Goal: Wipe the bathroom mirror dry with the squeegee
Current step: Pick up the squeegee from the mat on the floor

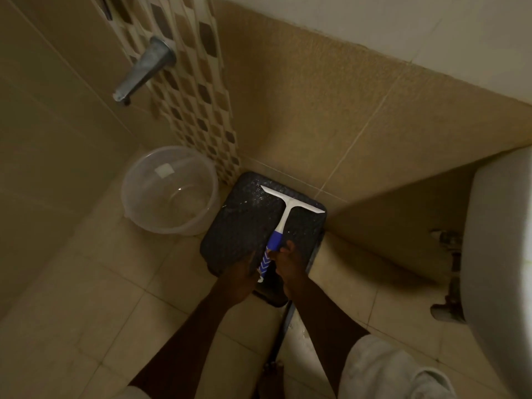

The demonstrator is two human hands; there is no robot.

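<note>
A squeegee [283, 213] with a white blade and a blue-and-white handle lies on a dark textured stool [244, 226] in the floor corner. Its blade points toward the wall. My left hand [240, 273] presses against the left side of the lower handle. My right hand [289, 262] is on the right side, fingertips touching the blue grip. Both hands close around the handle from opposite sides. The mirror is not in view.
A clear plastic bucket [169, 191] stands left of the stool, under a metal tap [144, 67] on the tiled wall. A white sink [503, 254] with pipes [450, 272] beneath fills the right edge. The floor [100, 298] is beige tile.
</note>
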